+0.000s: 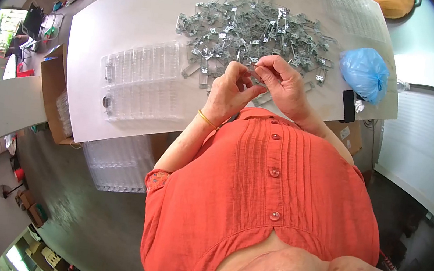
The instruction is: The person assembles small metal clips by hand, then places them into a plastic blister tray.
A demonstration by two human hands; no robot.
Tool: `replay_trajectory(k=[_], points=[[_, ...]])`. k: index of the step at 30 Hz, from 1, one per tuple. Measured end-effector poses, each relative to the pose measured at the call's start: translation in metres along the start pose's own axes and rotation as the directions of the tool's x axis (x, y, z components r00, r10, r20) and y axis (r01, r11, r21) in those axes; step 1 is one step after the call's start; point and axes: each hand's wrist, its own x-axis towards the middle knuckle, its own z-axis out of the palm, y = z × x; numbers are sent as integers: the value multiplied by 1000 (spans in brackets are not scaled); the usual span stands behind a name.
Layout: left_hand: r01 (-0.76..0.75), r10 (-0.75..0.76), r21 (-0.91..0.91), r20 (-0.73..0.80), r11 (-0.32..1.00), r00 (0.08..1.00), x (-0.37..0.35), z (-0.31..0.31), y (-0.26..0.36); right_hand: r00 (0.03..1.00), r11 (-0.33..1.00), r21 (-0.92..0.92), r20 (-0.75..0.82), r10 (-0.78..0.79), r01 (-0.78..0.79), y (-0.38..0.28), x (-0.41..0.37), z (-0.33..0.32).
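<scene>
Both hands meet over the near edge of a big pile of small shiny metal pieces [260, 29], which look like bent, bracket-like parts. My left hand [233, 91] is closed, its thumb and fingers curled together, with a yellow bangle at the wrist. Close by on the right, my right hand [283, 87] is closed too, thumb and index finger pinched near the left fingertips. Something small and thin seems to be between the two hands, but its kind is too small to tell. Several loose metal pieces lie just left of and beneath the hands.
On the white table [111, 25], a clear plastic compartment tray [142, 80] lies at left and another clear sheet [356, 14] at far right. A blue plastic bag [364, 72] and a black phone [348, 106] are right of my hands. A cardboard box [53, 91] stands left.
</scene>
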Motion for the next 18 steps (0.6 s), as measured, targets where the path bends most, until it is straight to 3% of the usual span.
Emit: replay_trajectory(k=[1, 4, 7, 10, 11, 14, 15, 18], points=[[-2, 2, -12, 5, 1000, 1000, -1, -4, -1, 1000, 1000, -6, -10, -13, 13, -1, 0, 4], [288, -186, -491, 247, 822, 951, -4, -20, -9, 999, 1000, -12, -39, 11, -12, -7, 1, 16], [328, -168, -440, 365, 836, 916, -8, -38, -10, 997, 995, -99, -72, -39, 32, -10, -1, 32], [332, -115, -663, 350, 670, 930, -11, -40, -6, 986, 994, -88, -147, -73, 60, -6, -3, 43], [436, -186, -730, 401, 527, 897, -14, -43, 0, 984, 995, -81, -157, -79, 66, -9, -4, 43], [611, -152, -697, 604, 375, 782, -15, -61, 1, 984, 996, -32, -155, -91, 87, -13, -5, 49], [588, -149, -702, 583, 402, 799, -17, -63, 3, 977, 990, -69, -169, -130, 119, -13, -4, 51], [340, -132, -635, 351, 694, 927, -19, -59, -2, 962, 977, -159, -214, -172, 139, -16, -9, 47]])
